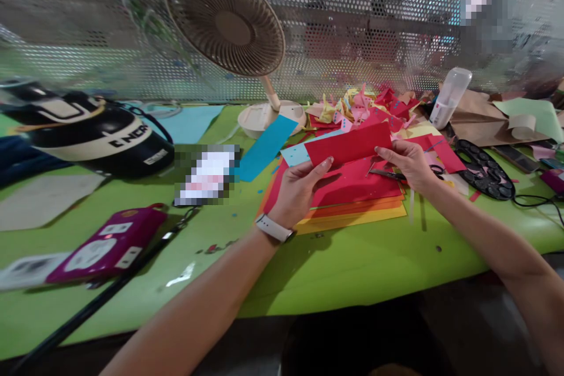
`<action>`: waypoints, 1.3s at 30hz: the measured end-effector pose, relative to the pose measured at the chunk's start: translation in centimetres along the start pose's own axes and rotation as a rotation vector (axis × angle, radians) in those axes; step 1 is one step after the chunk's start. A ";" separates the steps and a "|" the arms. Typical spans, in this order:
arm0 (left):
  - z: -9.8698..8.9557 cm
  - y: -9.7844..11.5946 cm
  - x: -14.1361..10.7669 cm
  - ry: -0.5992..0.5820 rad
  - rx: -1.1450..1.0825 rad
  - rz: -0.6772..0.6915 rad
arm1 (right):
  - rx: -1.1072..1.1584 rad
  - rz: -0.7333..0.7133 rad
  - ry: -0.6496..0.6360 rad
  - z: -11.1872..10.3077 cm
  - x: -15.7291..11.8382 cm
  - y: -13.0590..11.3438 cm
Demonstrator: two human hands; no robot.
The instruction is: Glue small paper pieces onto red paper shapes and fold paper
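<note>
Between my two hands a red paper strip [350, 144] is held up, tilted above a stack of coloured sheets. My left hand [302, 185] pinches its lower left end, thumb on the near face. At the right end my right hand [405, 158] grips it between thumb and fingers. Under them lie red paper [352, 185] and, below it, orange and yellow sheets [352, 220]. Scissors [388, 174] rest on the red paper beside my right hand, their handles partly hidden behind it. A blue paper strip [268, 147] lies to the left of the stack.
Behind the stack is a heap of folded paper pieces [361, 107]. A fan [259, 117] stands at the back, near a phone [207, 173] and a large black bottle [101, 135]. A purple case [108, 247], a black palette [484, 170] and a clear bottle [450, 97] flank the work.
</note>
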State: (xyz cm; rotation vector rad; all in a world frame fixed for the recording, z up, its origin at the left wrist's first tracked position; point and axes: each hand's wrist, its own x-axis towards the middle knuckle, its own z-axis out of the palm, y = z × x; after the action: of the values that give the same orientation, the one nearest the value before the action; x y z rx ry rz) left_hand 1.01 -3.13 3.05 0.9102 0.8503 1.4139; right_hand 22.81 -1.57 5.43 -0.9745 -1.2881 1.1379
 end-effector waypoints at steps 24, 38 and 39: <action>0.3 -0.3 -0.1 -0.106 -0.122 -0.205 | -0.050 -0.024 -0.089 -0.1 -0.1 0.4; 0.3 -0.6 -0.6 -0.197 0.068 -0.279 | 0.063 0.024 -0.042 0.2 -0.2 0.6; 0.4 -0.7 -0.6 -0.196 0.070 -0.261 | 0.079 0.061 -0.075 0.4 -0.3 0.6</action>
State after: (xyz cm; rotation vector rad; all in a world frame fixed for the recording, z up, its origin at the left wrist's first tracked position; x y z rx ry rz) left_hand 1.68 -3.74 2.51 0.9371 0.8405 1.0579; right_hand 22.41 -1.73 4.83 -0.9248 -1.2707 1.2736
